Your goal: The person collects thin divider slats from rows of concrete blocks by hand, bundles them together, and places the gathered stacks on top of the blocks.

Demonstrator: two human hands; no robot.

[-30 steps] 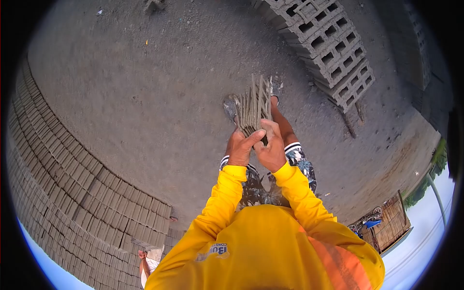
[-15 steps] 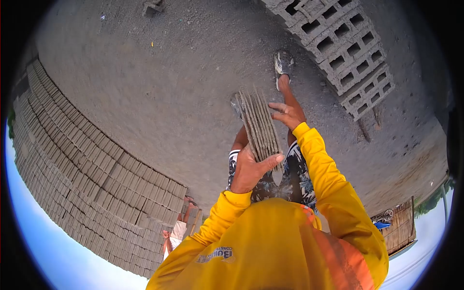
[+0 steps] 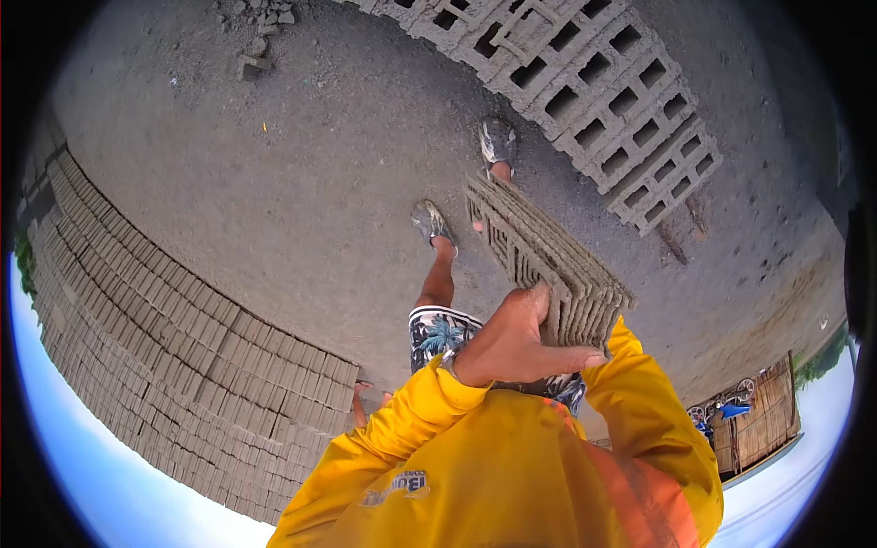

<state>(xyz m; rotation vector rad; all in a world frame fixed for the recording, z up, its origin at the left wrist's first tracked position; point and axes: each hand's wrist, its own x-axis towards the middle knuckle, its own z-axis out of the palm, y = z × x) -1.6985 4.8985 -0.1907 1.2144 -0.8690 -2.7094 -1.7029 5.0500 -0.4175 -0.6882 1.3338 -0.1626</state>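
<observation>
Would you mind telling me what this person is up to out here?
The person, in a yellow top, is holding a stack of thin, slotted grey pieces above the ground. The left hand grips the near end; the right is too hidden to tell its grip. Hollow blocks stand ahead to the right, with long grey rows to the left.

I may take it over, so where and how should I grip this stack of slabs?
Probably the far end of the stack, coming from the far side, squeezing the outermost faces together: its layers lie face to face, and the left hand holds the near end.
</observation>
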